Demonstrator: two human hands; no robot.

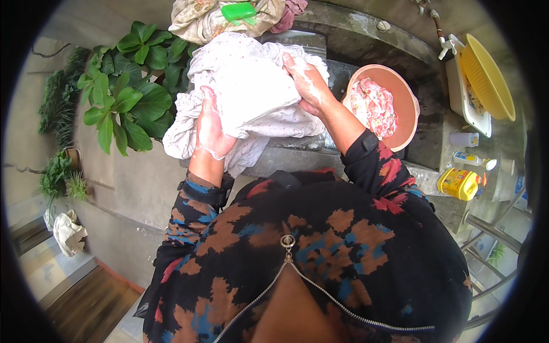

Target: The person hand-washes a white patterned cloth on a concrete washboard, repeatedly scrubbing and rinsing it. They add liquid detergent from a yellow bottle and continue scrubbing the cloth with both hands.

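A bulky white cloth [257, 94] with small reddish specks lies bunched over a stone ledge [281, 156]. My left hand [213, 128] grips its near left side, thumb on top and the fingers hidden in the folds. At the upper right of the same cloth, my right hand [306, 83] has hold of it, its fingers partly hidden under the fabric. White suds coat both hands. Beyond the cloth, a green bar of soap [238, 11] rests on a stained beige cloth [188, 19], with smaller green pieces beside it.
To the right stands a pinkish-orange basin [407, 109] holding red-and-white patterned fabric [373, 107]. Farther right are a white tap [447, 47], a yellow colander-like basin [489, 79], a white bottle [469, 158] and a yellow jug [458, 184]. A leafy plant [133, 98] borders the cloth's left side.
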